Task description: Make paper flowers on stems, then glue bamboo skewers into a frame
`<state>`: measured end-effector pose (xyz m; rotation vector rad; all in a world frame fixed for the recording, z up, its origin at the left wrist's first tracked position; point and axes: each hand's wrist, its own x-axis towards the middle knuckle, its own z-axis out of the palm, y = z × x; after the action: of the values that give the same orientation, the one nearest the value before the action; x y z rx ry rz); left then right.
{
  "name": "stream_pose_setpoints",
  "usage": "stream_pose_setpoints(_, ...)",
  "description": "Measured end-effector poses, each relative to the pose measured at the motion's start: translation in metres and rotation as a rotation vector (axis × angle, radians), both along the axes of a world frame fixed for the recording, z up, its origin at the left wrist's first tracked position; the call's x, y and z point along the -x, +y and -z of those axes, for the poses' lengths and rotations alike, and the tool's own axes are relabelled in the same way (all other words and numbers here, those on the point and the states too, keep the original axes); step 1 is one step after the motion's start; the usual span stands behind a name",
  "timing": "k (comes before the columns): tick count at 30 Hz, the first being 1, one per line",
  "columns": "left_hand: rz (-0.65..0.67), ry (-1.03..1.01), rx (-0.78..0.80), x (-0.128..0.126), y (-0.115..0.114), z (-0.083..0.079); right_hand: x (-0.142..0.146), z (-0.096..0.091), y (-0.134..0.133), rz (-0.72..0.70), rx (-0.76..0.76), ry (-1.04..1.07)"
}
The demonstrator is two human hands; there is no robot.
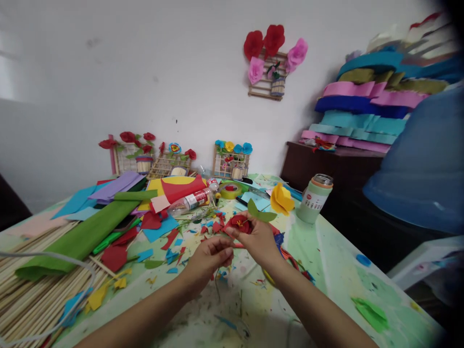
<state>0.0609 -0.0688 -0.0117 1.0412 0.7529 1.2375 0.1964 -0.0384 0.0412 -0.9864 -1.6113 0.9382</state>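
Note:
A small red paper flower (pixel 239 223) with yellow strands at its centre sits in the fingers of my right hand (pixel 259 239). My left hand (pixel 212 258) is just to the left, its fingertips pinched close below the flower. What those fingers hold is hidden; a thin dark strand (pixel 217 285) hangs beneath them. Green paper leaves (pixel 261 212) show just beyond my right hand, and I cannot tell what they are fixed to. A yellow paper flower (pixel 282 199) lies behind them. Red and blue paper scraps (pixel 173 239) are strewn left of my hands.
Wooden sticks (pixel 39 290), folded green paper (pixel 83 232) and a white cable (pixel 72 261) lie left. A plastic bottle (pixel 192 200) and tape roll (pixel 232 190) lie ahead. A green jar (pixel 314 199) stands right. Flower-decked stick frames (pixel 232 162) lean on the wall.

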Motion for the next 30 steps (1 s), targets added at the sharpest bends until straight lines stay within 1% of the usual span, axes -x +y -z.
stream_pose_setpoints(2,-0.011,-0.014,0.023,0.000,0.001,0.000,-0.002,0.000,0.005,-0.016,0.042,-0.007)
stream_pose_setpoints(3,-0.023,-0.050,0.050,0.000,0.001,-0.001,-0.002,0.000,0.007,0.004,0.052,-0.029)
stream_pose_setpoints(5,-0.060,-0.162,0.124,0.002,0.003,-0.003,0.001,0.003,0.009,0.061,0.053,-0.092)
stream_pose_setpoints(6,-0.084,-0.225,0.165,0.003,0.004,-0.004,0.003,0.006,0.009,0.056,0.053,-0.123)
stream_pose_setpoints(8,-0.128,-0.335,0.231,0.004,0.006,-0.005,0.008,0.012,0.008,-0.035,0.066,-0.136)
stream_pose_setpoints(10,-0.146,-0.416,0.272,0.005,0.007,-0.004,0.014,0.019,0.007,-0.147,0.095,-0.086)
stream_pose_setpoints(12,-0.137,-0.456,0.304,0.005,0.008,-0.001,0.019,0.026,0.006,-0.202,0.111,-0.002)
stream_pose_setpoints(15,-0.092,-0.478,0.324,0.003,0.008,0.005,0.023,0.033,0.006,-0.234,0.135,0.099)
stream_pose_setpoints(17,-0.067,-0.478,0.329,0.001,0.008,0.009,0.023,0.034,0.008,-0.221,0.150,0.105)
stream_pose_setpoints(19,-0.062,-0.453,0.347,-0.001,0.008,0.012,0.020,0.033,0.010,-0.209,0.149,0.065)
stream_pose_setpoints(22,-0.060,-0.386,0.362,-0.004,0.007,0.015,0.015,0.026,0.013,-0.178,0.076,0.020)
stream_pose_setpoints(26,-0.071,-0.322,0.310,-0.007,0.006,0.015,0.008,0.019,0.015,-0.114,-0.110,0.012)
stream_pose_setpoints(30,-0.097,-0.295,0.317,-0.006,0.006,0.016,0.005,0.017,0.013,-0.119,-0.211,-0.054)
